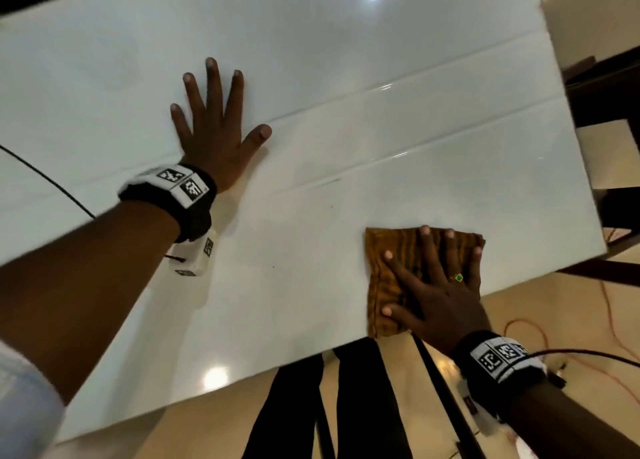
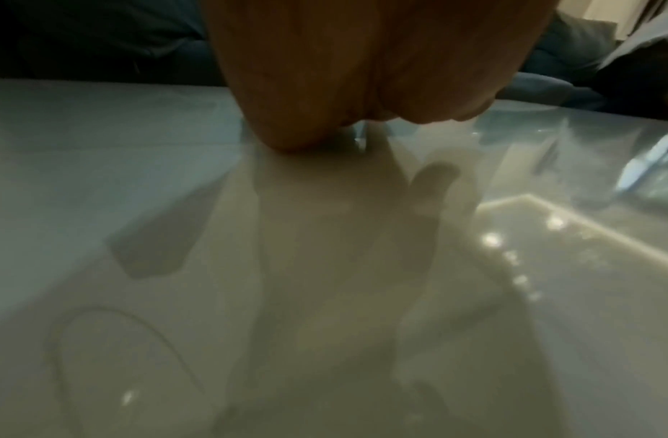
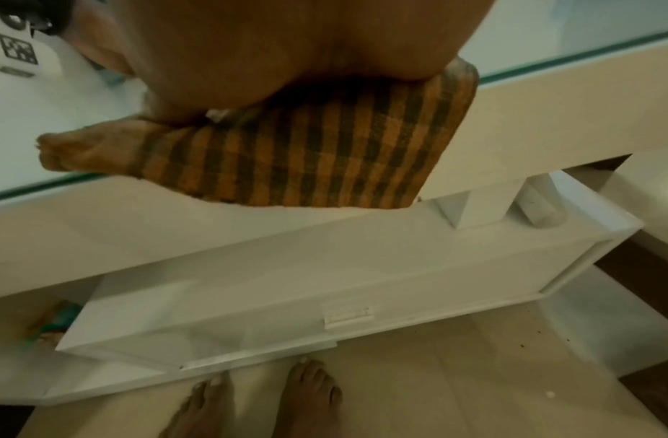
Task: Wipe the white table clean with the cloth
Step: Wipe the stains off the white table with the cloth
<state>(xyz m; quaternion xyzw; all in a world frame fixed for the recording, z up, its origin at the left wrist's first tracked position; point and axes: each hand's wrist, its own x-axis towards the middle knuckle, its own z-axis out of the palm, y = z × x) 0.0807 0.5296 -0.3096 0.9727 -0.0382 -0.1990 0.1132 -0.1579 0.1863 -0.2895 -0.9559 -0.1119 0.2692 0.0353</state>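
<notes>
A folded orange-brown striped cloth (image 1: 388, 282) lies at the near right corner of the glossy white table (image 1: 346, 78). My right hand (image 1: 436, 285) presses flat on the cloth with straight, spread fingers. In the right wrist view the cloth (image 3: 306, 154) hangs partly over the table's near edge under my palm (image 3: 287, 44). My left hand (image 1: 214, 123) rests flat on the bare tabletop further left and back, fingers spread. The left wrist view shows only the heel of that hand (image 2: 362, 74) on the reflective surface (image 2: 137, 177).
A thin black cable (image 1: 45, 178) runs across the table's left side. Dark chair frames (image 1: 606, 95) stand beyond the right edge. Orange wires (image 1: 616, 337) lie on the tan floor. Below the table, a white shelf (image 3: 325, 281) and bare feet (image 3: 310, 394) show.
</notes>
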